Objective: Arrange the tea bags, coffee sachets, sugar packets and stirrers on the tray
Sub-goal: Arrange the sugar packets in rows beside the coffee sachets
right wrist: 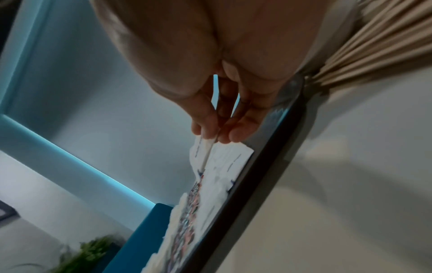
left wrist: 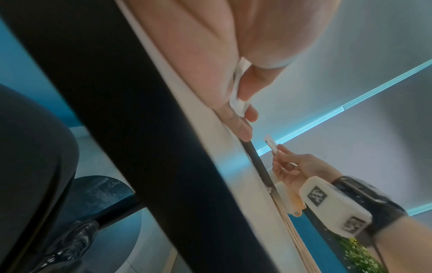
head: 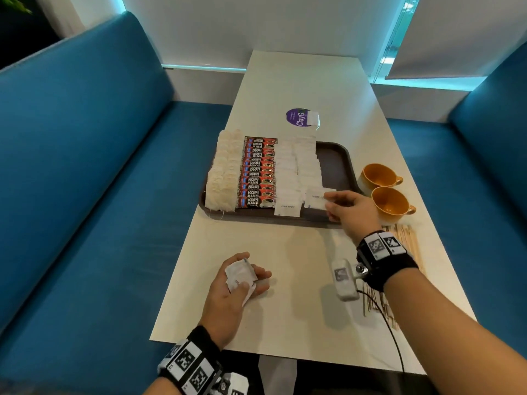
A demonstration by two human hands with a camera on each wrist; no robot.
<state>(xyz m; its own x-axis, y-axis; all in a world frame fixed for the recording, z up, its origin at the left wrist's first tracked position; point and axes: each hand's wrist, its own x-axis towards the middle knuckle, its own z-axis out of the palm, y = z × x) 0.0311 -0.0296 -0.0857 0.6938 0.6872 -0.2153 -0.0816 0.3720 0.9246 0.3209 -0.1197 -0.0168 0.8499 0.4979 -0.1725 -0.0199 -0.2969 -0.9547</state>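
Note:
A dark brown tray (head: 336, 161) on the white table holds a row of tea bags (head: 224, 172) at the left, red coffee sachets (head: 258, 173) beside them, and two rows of white sugar packets (head: 296, 169). My right hand (head: 349, 209) pinches one sugar packet (head: 316, 198) over the tray's near right part; the right wrist view shows the packet (right wrist: 209, 149) edge-on between thumb and fingers. My left hand (head: 242, 280) rests near the table's front edge and grips a small bunch of sugar packets (head: 239, 273). Wooden stirrers (head: 405, 243) lie on the table right of my right wrist.
Two orange cups (head: 385, 189) stand right of the tray. A purple round sticker (head: 298, 117) and a white packet (head: 313, 118) lie behind the tray. Blue benches (head: 85, 166) flank the table. A cable (head: 390, 329) runs from my right wrist camera.

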